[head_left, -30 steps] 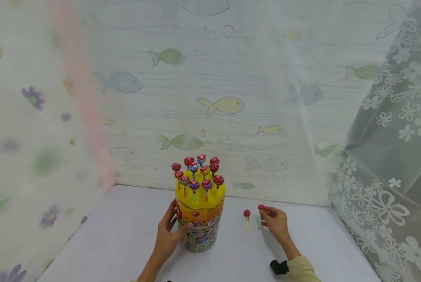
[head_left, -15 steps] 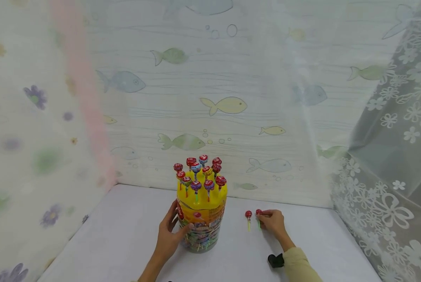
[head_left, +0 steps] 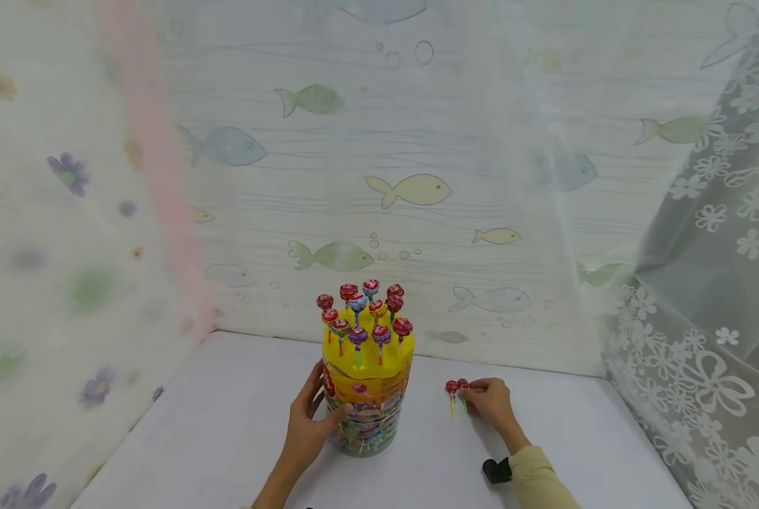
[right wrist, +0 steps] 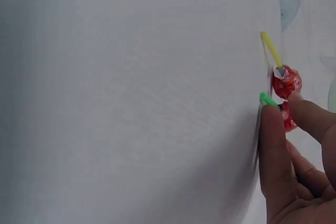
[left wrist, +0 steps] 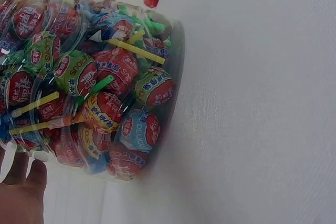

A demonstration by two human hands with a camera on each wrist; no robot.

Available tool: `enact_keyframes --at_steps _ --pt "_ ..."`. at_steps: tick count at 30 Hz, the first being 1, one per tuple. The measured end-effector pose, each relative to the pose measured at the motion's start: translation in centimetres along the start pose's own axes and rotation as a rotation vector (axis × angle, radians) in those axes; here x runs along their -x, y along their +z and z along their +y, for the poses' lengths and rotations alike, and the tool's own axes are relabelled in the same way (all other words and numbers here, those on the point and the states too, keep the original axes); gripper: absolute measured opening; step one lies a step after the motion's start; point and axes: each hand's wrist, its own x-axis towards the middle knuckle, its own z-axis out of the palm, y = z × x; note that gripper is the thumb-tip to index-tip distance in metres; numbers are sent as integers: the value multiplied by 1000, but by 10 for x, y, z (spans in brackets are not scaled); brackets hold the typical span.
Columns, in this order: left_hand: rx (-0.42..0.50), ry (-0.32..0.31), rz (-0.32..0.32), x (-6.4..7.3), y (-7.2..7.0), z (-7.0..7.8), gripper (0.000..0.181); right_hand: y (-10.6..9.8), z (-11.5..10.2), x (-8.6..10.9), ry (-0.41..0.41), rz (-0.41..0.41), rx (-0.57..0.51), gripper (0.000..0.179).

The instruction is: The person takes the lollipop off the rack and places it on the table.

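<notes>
Here, the right hand (head_left: 494, 404) pinches the green-stick lollipop (head_left: 462, 384) between thumb and fingers, its red head showing past the tips, just beside the yellow-stick lollipop (right wrist: 287, 82) on the table (head_left: 239, 417). The left hand (head_left: 308, 425) grips the upright jar (head_left: 367, 420); 12 lollipops stand in its yellow lid (head_left: 367, 369).

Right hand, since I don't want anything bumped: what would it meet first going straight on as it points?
Probably the yellow-stick lollipop, just beside the green-stick lollipop the right hand pinches; depth is unclear.

Glossy clear plastic jar (left wrist: 177, 61), shiny lollipop wrappers (left wrist: 140, 129), matt white tabletop (left wrist: 252, 108).
</notes>
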Motion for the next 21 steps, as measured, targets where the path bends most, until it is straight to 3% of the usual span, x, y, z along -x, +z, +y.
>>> enact_keyframes --at_steps 6,11,16,21 --pt "-5 -5 5 -1 0 -1 88 -8 -8 9 13 -50 4 38" --pt "-2 -16 12 0 0 -1 87 -14 -36 25 -7 -158 -13 42" --pt "-1 -11 7 -1 0 -2 87 -17 -70 43 -132 -230 -33 44" --pt "6 -24 3 -1 0 -2 87 -14 -106 64 -278 -196 -48 40"
